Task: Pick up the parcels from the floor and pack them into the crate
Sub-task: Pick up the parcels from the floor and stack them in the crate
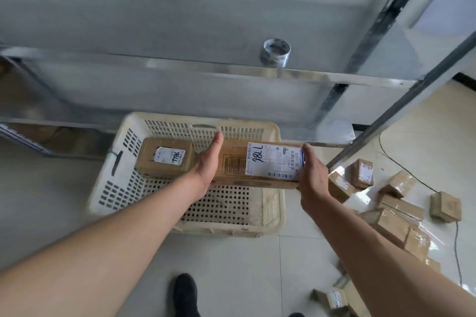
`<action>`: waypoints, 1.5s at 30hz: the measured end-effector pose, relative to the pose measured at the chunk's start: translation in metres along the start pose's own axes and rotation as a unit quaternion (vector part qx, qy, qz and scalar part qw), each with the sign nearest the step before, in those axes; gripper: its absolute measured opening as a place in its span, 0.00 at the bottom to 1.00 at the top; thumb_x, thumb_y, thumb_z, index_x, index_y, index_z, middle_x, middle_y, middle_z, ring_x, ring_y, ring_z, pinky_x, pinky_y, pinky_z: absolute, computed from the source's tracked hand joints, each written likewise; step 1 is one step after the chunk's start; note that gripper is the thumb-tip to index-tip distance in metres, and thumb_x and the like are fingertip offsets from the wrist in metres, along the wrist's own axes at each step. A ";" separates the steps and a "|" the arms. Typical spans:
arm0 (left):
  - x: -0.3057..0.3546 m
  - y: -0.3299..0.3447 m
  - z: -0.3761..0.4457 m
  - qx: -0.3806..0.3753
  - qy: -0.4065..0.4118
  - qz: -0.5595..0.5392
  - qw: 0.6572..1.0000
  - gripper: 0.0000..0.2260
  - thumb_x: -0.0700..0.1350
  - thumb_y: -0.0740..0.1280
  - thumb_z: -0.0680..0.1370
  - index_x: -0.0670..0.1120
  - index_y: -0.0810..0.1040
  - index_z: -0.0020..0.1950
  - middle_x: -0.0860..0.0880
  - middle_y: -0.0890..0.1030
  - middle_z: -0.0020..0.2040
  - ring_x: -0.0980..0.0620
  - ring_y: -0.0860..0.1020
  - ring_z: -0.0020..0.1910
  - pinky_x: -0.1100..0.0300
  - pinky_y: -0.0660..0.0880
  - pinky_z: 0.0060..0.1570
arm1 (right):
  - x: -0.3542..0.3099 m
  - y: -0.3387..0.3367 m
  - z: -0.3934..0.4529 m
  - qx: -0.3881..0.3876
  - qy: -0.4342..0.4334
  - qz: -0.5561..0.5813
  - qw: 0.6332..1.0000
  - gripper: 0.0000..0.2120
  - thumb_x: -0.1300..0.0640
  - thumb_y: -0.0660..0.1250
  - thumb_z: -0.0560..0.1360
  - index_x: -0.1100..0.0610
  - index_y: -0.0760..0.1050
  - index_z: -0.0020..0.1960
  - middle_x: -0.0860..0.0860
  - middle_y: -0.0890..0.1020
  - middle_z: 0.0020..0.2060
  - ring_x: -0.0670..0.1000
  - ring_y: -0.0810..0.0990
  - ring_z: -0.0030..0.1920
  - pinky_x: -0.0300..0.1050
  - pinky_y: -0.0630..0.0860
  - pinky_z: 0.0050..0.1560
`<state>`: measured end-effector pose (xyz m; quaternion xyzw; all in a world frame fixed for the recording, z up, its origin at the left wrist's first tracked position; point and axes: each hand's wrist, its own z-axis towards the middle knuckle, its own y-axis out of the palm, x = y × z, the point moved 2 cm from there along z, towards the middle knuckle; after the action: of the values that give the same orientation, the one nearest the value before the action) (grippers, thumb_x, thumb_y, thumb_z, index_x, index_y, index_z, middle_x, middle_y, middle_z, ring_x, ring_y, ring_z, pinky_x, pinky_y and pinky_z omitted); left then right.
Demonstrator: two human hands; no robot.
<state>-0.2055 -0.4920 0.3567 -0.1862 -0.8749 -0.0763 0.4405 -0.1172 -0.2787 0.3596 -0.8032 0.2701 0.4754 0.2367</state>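
Observation:
A cream perforated plastic crate (273, 211) stands on the tiled floor in front of me. Inside it, at the back left, lies a brown cardboard parcel (164, 159) with a white label. Both hands carry a second, larger brown parcel (239, 162) with a white shipping label above the crate's right half. My left hand (208, 162) presses flat against its left end with straight fingers. My right hand (313, 175) holds its right end, with the thumb over the top edge. Several more brown parcels (394, 216) lie scattered on the floor to the right.
A metal shelving rack (231, 72) rises right behind the crate, with a roll of clear tape (275, 53) on its shelf edge. A slanted metal post (401, 113) stands at the right. A thin black cable (457, 247) runs across the floor among the parcels. My dark shoe (185, 293) is below.

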 end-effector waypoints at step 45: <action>-0.224 -0.293 0.206 0.177 -0.231 -0.022 0.957 0.31 0.69 0.50 0.79 0.56 0.57 0.79 0.48 0.56 0.80 0.40 0.63 0.74 0.39 0.65 0.70 | 0.269 0.363 0.061 -0.139 0.239 -0.181 0.944 0.46 0.21 0.56 0.62 0.51 0.76 0.66 0.56 0.80 0.66 0.59 0.78 0.66 0.66 0.73 0.68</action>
<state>-0.3521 -0.7578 0.0632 -0.0989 -0.9560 0.1152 0.2509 -0.2870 -0.5660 0.0487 -0.9536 0.0999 0.2509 0.1335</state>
